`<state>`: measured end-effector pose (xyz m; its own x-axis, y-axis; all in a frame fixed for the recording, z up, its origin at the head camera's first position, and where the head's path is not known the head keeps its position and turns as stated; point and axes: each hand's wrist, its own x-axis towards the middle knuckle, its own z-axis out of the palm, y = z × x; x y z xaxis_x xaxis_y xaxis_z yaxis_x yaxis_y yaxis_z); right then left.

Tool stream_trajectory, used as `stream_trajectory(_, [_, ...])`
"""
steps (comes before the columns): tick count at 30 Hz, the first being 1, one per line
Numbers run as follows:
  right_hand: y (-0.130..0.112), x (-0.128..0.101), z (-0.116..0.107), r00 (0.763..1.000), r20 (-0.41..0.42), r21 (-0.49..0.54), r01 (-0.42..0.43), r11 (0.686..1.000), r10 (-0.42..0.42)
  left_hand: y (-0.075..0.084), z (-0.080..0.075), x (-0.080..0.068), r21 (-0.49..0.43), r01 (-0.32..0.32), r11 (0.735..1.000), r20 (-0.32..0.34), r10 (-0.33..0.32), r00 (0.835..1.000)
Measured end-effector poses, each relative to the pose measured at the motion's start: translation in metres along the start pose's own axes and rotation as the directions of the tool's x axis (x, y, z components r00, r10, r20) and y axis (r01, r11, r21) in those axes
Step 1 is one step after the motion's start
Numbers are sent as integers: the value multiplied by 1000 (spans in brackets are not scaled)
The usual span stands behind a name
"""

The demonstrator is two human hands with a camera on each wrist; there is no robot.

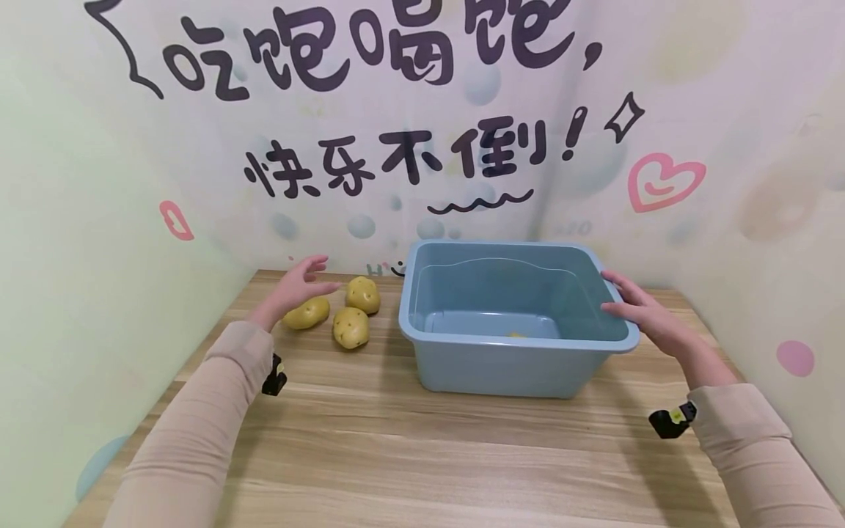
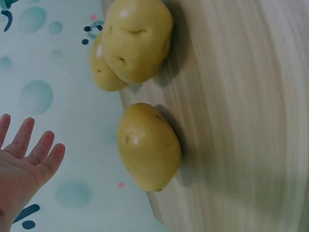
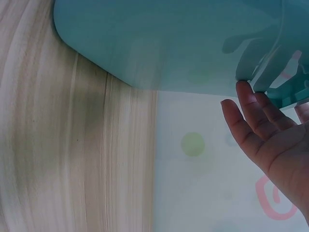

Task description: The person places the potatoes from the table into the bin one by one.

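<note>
While the right hand [image 1: 650,312] rests with straight, slightly spread fingers on the right rim of the blue tub [image 1: 508,363], the left hand [image 1: 297,287] hovers, fingers spread, over three potatoes [image 1: 350,327] on the table [image 1: 396,455] beside it. Something small and yellow lies inside the tub.

Tub [image 1: 515,359]: plain pale blue. Potatoes [image 1: 350,327]: yellow, with brown specks. Counter [image 1: 409,455]: light wood grain, streaked. Sleeves [image 1: 198,425]: beige. Wall [image 1: 726,110]: pale, black lettering, pink hearts, faint blue bubbles.
</note>
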<state>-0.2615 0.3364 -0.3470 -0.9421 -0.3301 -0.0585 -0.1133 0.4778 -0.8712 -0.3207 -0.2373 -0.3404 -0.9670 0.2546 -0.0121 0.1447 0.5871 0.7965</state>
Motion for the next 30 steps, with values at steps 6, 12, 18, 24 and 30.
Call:
stream_trajectory(6, [0,-1,0,1000,4,-8,4,1000,-4,-20,3,0,27,26,999,4,-26,1000])
stream_trajectory(12, [2,0,0,1000,3,-18,9,1000,-9,-43,8,2,60,26,998,-21,-25,999])
stream_trajectory(18, [1,1,0,1000,3,1,10,1000,-10,-59,12,1,121,27,992,-79,-18,997])
stream_trajectory(24, [1,1,-1,1000,3,-10,3,1000,-3,-69,13,-3,134,44,990,-75,-34,997])
stream_trajectory(30, [2,1,0,1000,5,-4,2,1000,-2,-81,14,-3,236,49,971,-54,-37,998])
